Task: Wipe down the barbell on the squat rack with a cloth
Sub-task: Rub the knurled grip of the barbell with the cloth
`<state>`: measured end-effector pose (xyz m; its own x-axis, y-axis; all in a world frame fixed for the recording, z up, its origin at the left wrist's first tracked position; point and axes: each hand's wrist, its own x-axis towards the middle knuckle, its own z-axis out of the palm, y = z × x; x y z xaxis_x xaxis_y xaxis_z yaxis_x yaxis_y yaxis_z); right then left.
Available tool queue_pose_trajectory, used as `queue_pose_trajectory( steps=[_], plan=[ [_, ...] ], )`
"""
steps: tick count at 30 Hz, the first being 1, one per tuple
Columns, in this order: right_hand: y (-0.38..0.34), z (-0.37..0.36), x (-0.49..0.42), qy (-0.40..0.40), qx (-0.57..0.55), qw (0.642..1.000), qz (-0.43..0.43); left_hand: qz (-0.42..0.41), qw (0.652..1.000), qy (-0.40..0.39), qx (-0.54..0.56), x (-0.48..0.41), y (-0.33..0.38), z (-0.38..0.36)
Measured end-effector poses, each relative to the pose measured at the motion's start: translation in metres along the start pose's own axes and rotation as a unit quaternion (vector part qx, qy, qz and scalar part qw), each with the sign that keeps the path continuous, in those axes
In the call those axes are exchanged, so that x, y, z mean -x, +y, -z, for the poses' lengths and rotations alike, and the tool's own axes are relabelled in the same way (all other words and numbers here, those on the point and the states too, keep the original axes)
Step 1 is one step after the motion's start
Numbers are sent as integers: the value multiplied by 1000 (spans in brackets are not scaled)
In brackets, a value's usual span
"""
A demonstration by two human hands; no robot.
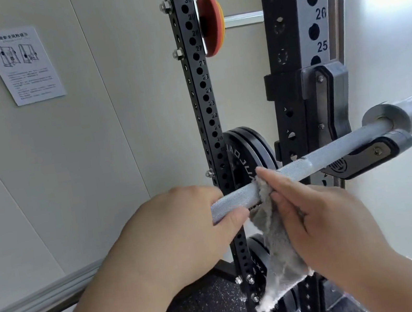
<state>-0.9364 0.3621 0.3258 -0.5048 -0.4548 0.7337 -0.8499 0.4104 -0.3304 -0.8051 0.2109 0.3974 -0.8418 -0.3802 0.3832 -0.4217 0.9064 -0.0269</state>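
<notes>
Between left hand (182, 231) and right hand (323, 220), cloth (276, 239) apparently over barbell (336, 152).

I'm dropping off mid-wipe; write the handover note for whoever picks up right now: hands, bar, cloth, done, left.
Left hand: grips the knurled silver steel barbell.
Right hand: holds the fluffy grey cloth against the bar beside the left hand; its tail hangs down.
Barbell: rests in the black rack hook.
Done: cloth on bar; how much is already clean does not show.
Left: wipe along the shaft toward the hook and past it.
</notes>
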Motion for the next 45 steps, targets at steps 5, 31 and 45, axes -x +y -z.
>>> queue_pose_trajectory(
  steps=[5,31,45],
  plan=[
    [8,-1,-3,42,-63,996,-53,21,999,19,-41,1,3,-11],
    [19,-10,2,40,-78,995,-56,-4,983,149,-104,16,12,-25],
    [46,-7,-4,58,-89,993,-58,2,981,115,-158,3,33,-25]
  ],
)
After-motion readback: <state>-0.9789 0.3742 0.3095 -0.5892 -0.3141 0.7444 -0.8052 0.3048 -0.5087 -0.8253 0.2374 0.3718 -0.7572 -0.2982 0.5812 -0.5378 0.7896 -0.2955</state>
